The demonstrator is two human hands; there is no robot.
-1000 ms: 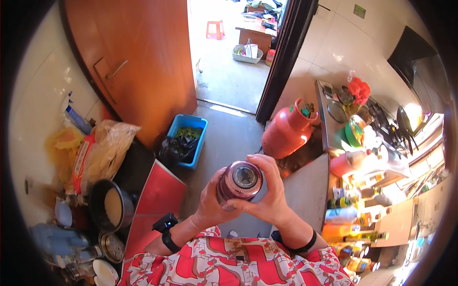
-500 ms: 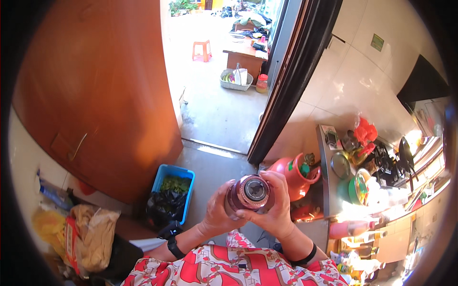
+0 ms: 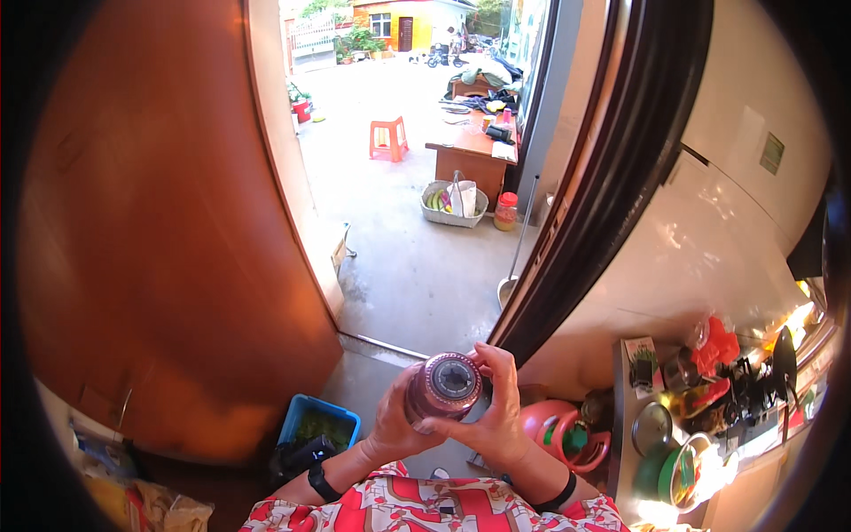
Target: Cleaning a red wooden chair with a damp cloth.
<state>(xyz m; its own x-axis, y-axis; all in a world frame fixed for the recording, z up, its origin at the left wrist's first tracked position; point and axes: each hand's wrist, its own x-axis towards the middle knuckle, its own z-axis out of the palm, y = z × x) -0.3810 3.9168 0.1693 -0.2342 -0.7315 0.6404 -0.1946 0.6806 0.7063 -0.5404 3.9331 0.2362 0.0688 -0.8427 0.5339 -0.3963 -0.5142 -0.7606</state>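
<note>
Well, you have the jar (image 3: 441, 396) held up in front of your patterned top (image 3: 390, 496), between your left hand (image 3: 394, 415) and right hand (image 3: 496, 421). Both sets of fingers curl firmly round its sides, the right thumb across the near face. It looks stiff and smooth, so expect some slipperiness and moderate weight; treat it as breakable (you can't be sure it's glass). The body suits a full wrap, the ridged rim a fingertip grip. Pale marks on the dark lid (image 3: 455, 377) are too small to read, as is the greenish sticker (image 3: 772, 153).
</note>
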